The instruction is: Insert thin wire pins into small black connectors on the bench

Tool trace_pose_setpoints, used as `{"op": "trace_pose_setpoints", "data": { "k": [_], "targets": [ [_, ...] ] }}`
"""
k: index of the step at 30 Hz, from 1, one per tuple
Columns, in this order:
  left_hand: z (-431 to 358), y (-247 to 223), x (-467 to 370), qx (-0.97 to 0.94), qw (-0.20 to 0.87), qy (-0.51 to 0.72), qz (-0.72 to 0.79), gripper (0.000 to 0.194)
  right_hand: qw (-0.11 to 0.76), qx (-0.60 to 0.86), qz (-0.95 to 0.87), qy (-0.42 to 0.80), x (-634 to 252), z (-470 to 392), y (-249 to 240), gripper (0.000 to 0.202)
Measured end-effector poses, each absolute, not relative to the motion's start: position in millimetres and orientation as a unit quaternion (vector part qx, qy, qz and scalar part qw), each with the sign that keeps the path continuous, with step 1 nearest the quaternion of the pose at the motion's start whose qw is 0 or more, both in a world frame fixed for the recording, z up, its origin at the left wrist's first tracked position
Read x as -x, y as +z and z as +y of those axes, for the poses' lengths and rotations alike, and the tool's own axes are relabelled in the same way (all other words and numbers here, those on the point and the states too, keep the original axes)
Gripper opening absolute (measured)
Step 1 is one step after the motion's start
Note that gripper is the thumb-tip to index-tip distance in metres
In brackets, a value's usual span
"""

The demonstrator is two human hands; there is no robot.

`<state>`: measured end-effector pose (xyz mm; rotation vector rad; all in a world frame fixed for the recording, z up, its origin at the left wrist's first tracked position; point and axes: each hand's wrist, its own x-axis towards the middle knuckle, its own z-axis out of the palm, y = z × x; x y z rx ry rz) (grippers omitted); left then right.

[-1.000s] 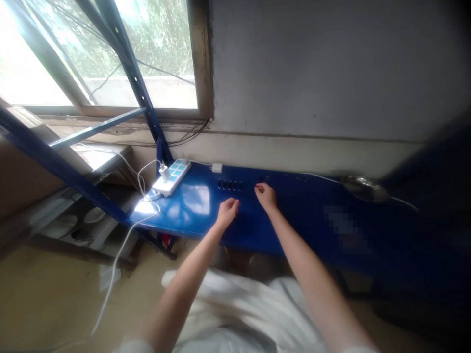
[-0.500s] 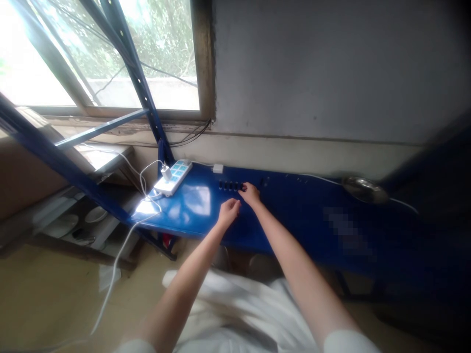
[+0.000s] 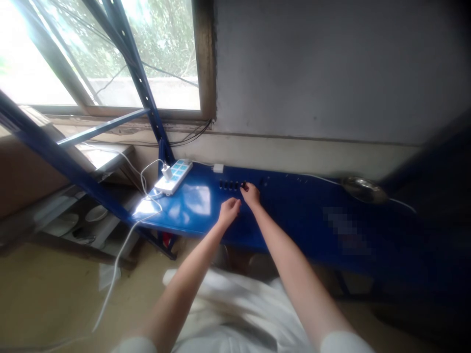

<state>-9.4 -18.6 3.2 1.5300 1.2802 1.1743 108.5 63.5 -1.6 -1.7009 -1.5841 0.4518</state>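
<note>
Several small black pieces [image 3: 228,186] stand in a row on the blue table [image 3: 198,223], too small to name more exactly. At the right end of that row, my right hand [image 3: 251,194] pinches another small black piece [image 3: 243,185] between thumb and fingers. My left hand [image 3: 230,212] is curled just above the table, closer to me and a little left of the right hand. Its fingers are drawn together; whether anything is inside them is hidden.
A white power strip [image 3: 172,177] with a plugged-in charger [image 3: 167,171] lies at the table's left end. Its white cable [image 3: 117,264] hangs to the floor. A white adapter [image 3: 218,168] sits at the back edge, and a shiny metal dish [image 3: 365,190] at the right.
Hardly anything differs. My right hand has shifted very slightly at the end of the row, and the small black piece in its fingers shows more clearly. My left hand stays put.
</note>
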Motion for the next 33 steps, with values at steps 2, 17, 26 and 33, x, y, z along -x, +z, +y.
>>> {"op": "trace_pose_setpoints", "data": {
  "k": [2, 17, 26, 33],
  "targets": [
    [-19, 4, 9, -0.606, 0.4, 0.465, 0.506, 0.032, 0.425, 0.647, -0.601, 0.201, -114, 60, 5, 0.026],
    [-17, 77, -12, -0.595, 0.411, 0.584, 0.368, 0.05, 0.582, 0.525, -0.615, 0.08, -129, -11, 86, 0.031],
    [-25, 98, -12, -0.58, 0.428, 0.595, 0.355, 0.026, 0.635, 0.516, -0.559, 0.135, -120, -25, 90, 0.042],
    [-27, 101, -9, -0.591, 0.415, 0.595, 0.352, 0.019, 0.635, 0.546, -0.481, 0.26, -117, -34, 101, 0.04]
  ]
}}
